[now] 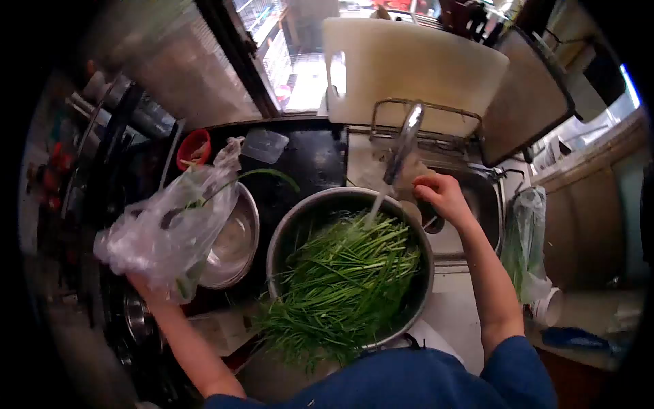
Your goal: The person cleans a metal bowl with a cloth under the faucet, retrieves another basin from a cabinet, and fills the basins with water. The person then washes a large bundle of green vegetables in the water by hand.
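Note:
A large metal pot [274,238] stands in front of me, heaped with long green leafy stalks [347,273] that spill over its near left rim. Water runs into it from a chrome faucet [407,140]. My left hand [138,279], largely hidden, grips a crumpled clear plastic bag [163,225] with a few green stalks in it. Behind the bag sits a metal bowl [235,238]. To the right of the faucet, my right hand [441,195] is closed with its fingers curled. What it holds, if anything, I cannot make out.
A white cutting board [409,65] leans behind the faucet, beside a darker-edged board [528,95]. A sink basin [487,198] lies at right, with another plastic bag [528,238] hanging past it. A red bowl [193,148] and a clear plastic lid [266,145] are at back left.

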A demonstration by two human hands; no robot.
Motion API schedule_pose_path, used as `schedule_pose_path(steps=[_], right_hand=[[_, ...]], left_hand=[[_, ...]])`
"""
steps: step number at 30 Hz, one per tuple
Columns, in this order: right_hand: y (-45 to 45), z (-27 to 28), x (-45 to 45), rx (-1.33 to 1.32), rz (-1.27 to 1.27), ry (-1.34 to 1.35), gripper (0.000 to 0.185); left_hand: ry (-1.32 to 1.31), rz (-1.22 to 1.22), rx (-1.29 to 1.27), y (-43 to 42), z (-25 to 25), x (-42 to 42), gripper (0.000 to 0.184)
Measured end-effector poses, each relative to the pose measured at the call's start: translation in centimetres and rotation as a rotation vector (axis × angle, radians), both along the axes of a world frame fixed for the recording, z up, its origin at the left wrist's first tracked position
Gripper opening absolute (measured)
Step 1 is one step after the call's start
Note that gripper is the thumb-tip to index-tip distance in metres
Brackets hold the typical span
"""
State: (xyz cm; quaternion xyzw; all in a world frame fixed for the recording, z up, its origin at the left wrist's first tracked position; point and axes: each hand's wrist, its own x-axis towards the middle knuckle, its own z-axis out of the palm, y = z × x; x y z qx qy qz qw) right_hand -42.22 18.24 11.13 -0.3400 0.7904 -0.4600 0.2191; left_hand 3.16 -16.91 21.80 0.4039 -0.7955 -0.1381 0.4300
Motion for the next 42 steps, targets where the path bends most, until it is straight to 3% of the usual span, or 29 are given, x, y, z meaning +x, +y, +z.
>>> schedule_pose_path(steps=[1, 4, 6, 8, 10, 13, 15, 17, 19, 21, 23, 26, 29, 30, 32, 35, 41, 42], right_hand=[[0.8, -0.5, -0.3, -0.007, -0.025, 0.019, 0.025], [1.8, -0.5, -1.3, -0.068, -0.093, 0.087, 0.026], [1.5, 1.0, -1.6, -0.136, -0.148, 0.124, 0.027], [1.1, 1.0, -2.7, -0.171, -0.076, 0.088, 0.026], [1.4, 1.0, -3.2, -0.063, 0.102, 0.093, 0.027], [1.4, -1.2, -3.4, 0.101, 0.334, 0.159, 0.03], [1.7, -3.2, -2.3, 0.127, 0.357, 0.129, 0.033], [2.4, -4.2, -0.4, 0.149, 0.323, 0.037, 0.035], [3.0, -3.2, 1.2, 0.4, 0.412, -0.105, 0.042], [5.2, -5.7, 3.0, 0.233, 0.443, -0.25, 0.043], [6.7, -7.8, 3.9, 0.26, 0.383, -0.492, 0.045], [7.8, -6.2, 5.7, 0.377, 0.191, -0.871, 0.045], [8.9, -9.3, 5.8, 0.298, 0.128, -0.852, 0.051], [9.7, -11.6, 5.2, 0.301, 0.185, -0.801, 0.054], [10.5, -11.9, 6.4, 0.308, 0.037, -0.754, 0.044], [11.9, -12.1, 6.9, 0.396, -0.066, -0.743, 0.044], [12.1, -9.8, 9.0, 0.408, -0.124, -0.742, 0.047], [12.4, -10.1, 9.3, 0.397, -0.122, -0.739, 0.049]], left_hand=[[-0.208, 0.043, -0.08, 0.8, 0.2, 0.7, 0.038], [0.156, -0.08, 0.248, 2.5, 0.2, 2.8, 0.039], [0.607, 0.224, 0.71, -0.2, -1.4, 6.3, 0.039], [0.596, 0.293, 0.681, 2.3, -1.0, 7.7, 0.04], [0.106, 0.084, 0.206, 8.5, 0.1, 4.5, 0.042], [0.165, 0.102, 0.339, 9.5, -2.0, 8.2, 0.039], [0.476, 0.173, 0.544, 8.6, -5.0, 13.1, 0.037], [0.806, 0.236, 0.719, 7.8, -8.6, 18.6, 0.037], [0.71, 0.298, 0.619, 8.2, -12.4, 22.8, 0.038], [0.832, 0.404, 0.73, 10.3, -12.1, 21.6, 0.035], [0.865, 0.463, 0.864, 11.6, -12.7, 21.6, 0.034], [0.664, 0.286, 0.962, 8.5, -21.1, 25.6, 0.035], [0.564, 0.456, 1.092, 6.4, -23.1, 21.4, 0.04], [0.638, 0.412, 1.113, 5.1, -24.2, 21.5, 0.04], [0.772, 0.303, 1.167, 1.8, -27.3, 20.7, 0.041], [0.337, 0.207, 1.244, 1.1, -23.2, 13.2, 0.039], [0.436, -0.201, 1.449, 1.4, -18.5, 6.3, 0.037], [0.488, -0.181, 1.478, 0.0, -20.3, 6.3, 0.038]])
